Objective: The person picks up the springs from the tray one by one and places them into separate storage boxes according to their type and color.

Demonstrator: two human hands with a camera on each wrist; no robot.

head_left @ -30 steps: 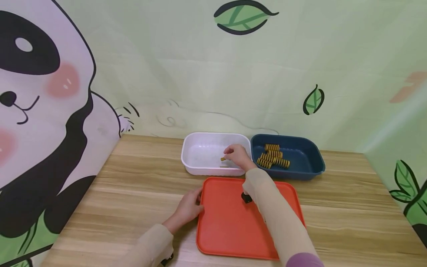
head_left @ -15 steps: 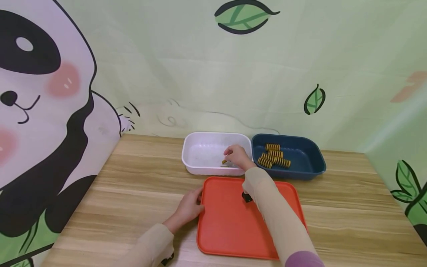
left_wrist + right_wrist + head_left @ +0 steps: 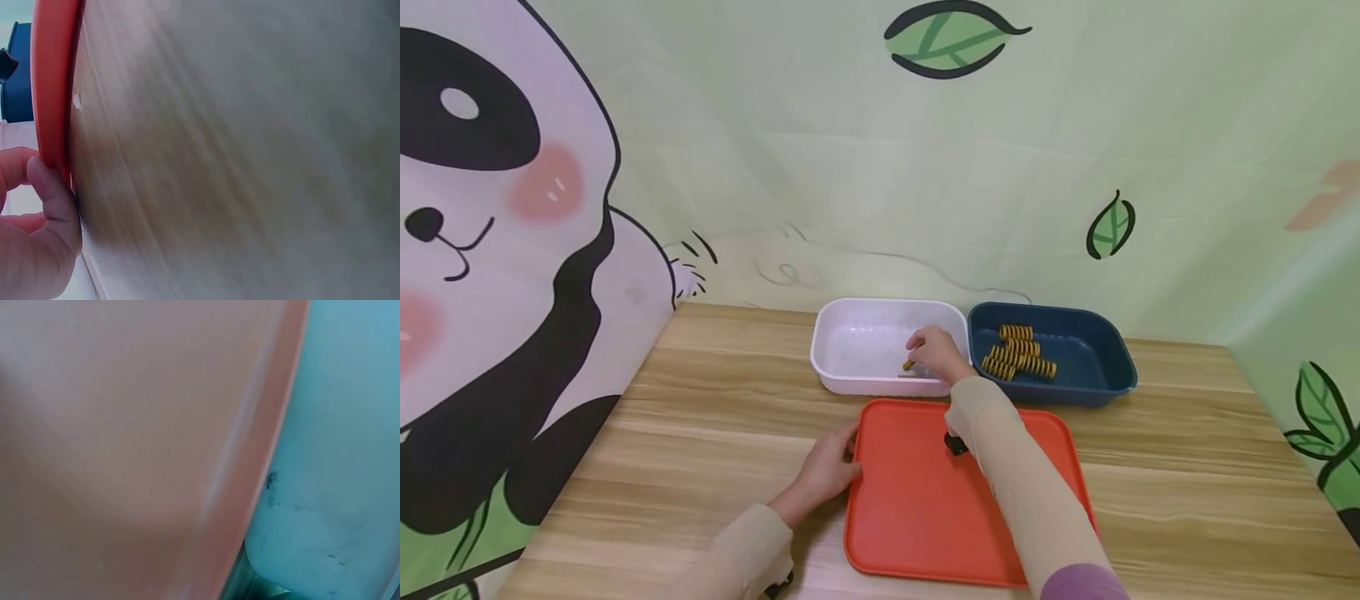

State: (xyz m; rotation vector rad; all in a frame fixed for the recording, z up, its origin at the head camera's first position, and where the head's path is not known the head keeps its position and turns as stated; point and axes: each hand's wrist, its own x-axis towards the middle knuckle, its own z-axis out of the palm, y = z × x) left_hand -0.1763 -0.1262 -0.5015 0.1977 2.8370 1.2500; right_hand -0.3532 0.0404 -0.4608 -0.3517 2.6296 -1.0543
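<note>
My right hand (image 3: pixel 936 352) reaches into the white bin (image 3: pixel 850 346), fingertips down near its right end. It pinches a small golden-brown piece (image 3: pixel 909 365), coloured like the nearby springs and mostly hidden by the fingers. A second thin sliver of similar colour (image 3: pixel 907 377) shows just inside the bin's front wall. My left hand (image 3: pixel 826 462) grips the left edge of the red tray (image 3: pixel 925 517). In the left wrist view, the thumb (image 3: pixel 53 194) presses against the tray's rim (image 3: pixel 53 81). The right wrist view shows the tray and the white bin's outside (image 3: pixel 337 487), but no fingers.
Touching the white bin on its right, a dark blue bin (image 3: pixel 1097 367) holds several golden coil springs (image 3: pixel 1021 348) at its left end. Both bins stand on a wood-grain table (image 3: pixel 700 433) behind the tray. A cloth backdrop (image 3: pixel 820 167) with panda and leaf prints rises behind.
The golden-brown piece under my right fingers has tilted and shifted slightly towards the front of the bin. My left hand and the tray stay in place; the view has drifted slightly.
</note>
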